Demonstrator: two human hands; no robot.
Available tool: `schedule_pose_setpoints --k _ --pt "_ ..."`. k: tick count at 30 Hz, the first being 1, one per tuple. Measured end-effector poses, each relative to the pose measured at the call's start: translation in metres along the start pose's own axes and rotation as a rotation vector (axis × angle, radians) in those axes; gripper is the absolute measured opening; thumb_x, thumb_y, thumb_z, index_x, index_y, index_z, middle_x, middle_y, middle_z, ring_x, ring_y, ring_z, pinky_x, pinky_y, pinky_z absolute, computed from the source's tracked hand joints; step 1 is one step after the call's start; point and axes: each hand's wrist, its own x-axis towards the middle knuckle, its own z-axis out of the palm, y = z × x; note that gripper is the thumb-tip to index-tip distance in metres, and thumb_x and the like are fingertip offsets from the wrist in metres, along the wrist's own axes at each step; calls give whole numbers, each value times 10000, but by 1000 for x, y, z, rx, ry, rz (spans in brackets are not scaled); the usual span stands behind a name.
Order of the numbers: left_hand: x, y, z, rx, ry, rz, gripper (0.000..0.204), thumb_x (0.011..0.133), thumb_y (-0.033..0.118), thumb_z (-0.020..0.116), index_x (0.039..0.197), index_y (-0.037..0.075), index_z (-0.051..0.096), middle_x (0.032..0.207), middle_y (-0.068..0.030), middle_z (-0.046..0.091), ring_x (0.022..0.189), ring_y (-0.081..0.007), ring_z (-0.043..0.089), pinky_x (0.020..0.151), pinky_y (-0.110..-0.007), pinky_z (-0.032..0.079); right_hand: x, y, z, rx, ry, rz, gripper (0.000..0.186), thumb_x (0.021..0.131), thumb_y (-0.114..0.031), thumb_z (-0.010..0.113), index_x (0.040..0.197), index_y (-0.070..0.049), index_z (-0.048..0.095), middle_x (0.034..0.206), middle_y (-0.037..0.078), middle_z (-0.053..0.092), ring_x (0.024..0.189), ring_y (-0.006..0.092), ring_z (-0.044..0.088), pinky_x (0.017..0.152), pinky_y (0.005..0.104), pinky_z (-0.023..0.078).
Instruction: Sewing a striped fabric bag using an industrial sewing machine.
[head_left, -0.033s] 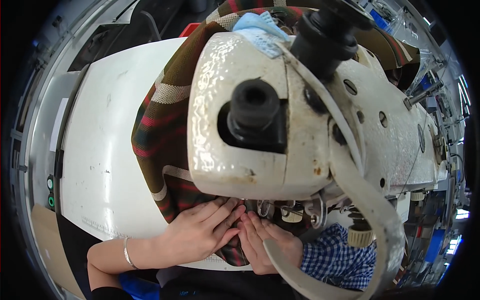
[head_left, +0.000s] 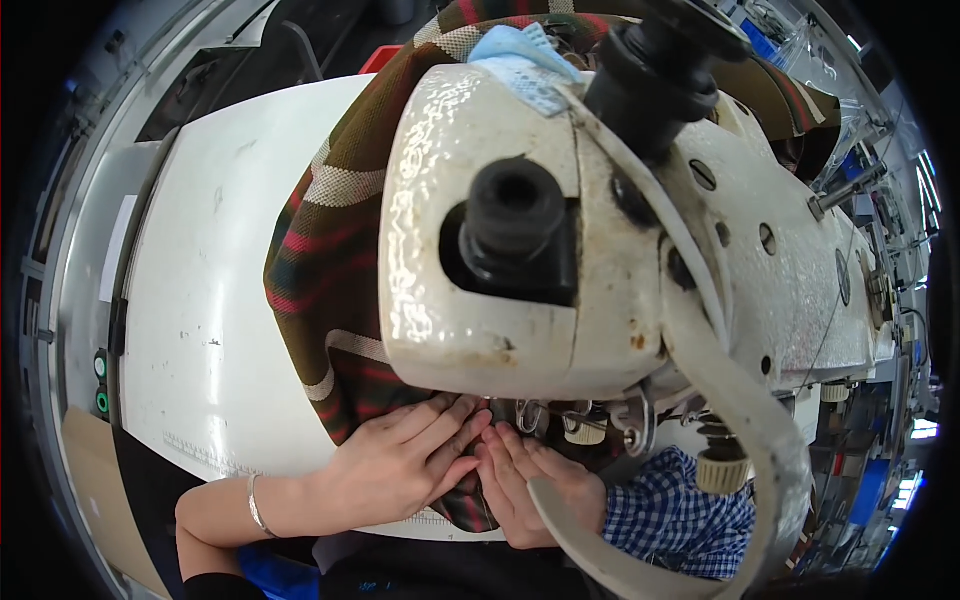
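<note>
A brown, green and red plaid cloth (head_left: 325,270) with cream stripes lies around and beneath the head of a cream sewing machine (head_left: 470,350). My left hand (head_left: 395,465), with a silver bangle on its wrist, presses on the cloth's near part, fingers bent and thumb drawn in. Close against it, my right hand (head_left: 535,490) grips the same cloth, fingers pressed together and pointing toward the left fingertips. Both hands are just in front of the metal parts (head_left: 530,415) under the machine head. The needle and the cloth under my fingers are hidden.
A pale flexible strip (head_left: 745,410) loops down from the machine across my right hand. A light blue cloth (head_left: 525,65) rests on top of the machine. The white work table (head_left: 210,250) extends left. Green thread spools (head_left: 101,385) and brown cardboard (head_left: 100,490) are by its left edge.
</note>
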Motion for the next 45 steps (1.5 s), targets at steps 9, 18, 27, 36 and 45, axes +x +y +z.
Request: schedule_pose_setpoints --k 9,18,27,36,45 --pt "7 3 -1 80 -111 -80 456 878 259 591 1217 -44 559 1151 -125 523 1008 -233 535 749 -285 522 -1 -10 -3 103 -59 147 280 708 -129 582 899 56 671 893 190 688 892 287 685 701 300 539" --pt "5 -1 -3 63 -57 -6 454 879 240 582 1216 -62 558 1152 -137 539 1051 -255 521 815 -300 511 -2 7 -12 24 -49 -44 290 736 -134 571 924 62 673 899 190 690 886 281 691 738 292 539" --pt "3 -1 -1 26 -4 15 416 870 204 599 1173 -79 583 1143 -159 592 1032 -229 570 846 -301 505 -1 -1 -9 60 -110 42 312 707 -131 571 931 62 673 930 193 682 914 286 682 757 298 539" --pt "9 0 -13 12 -73 0 389 842 169 623 1135 -85 602 1062 -129 597 951 -223 574 816 -301 503 -2 -3 -6 -95 -118 30 318 735 -145 556 961 49 666 975 181 680 987 272 657 822 308 504" --pt "13 -9 -8 -29 -30 -33 339 806 145 647 1075 -60 642 984 -98 581 907 -218 570 791 -316 505 0 0 -3 32 -206 127 326 753 -161 558 990 35 667 1001 171 676 1007 263 640 835 314 488"
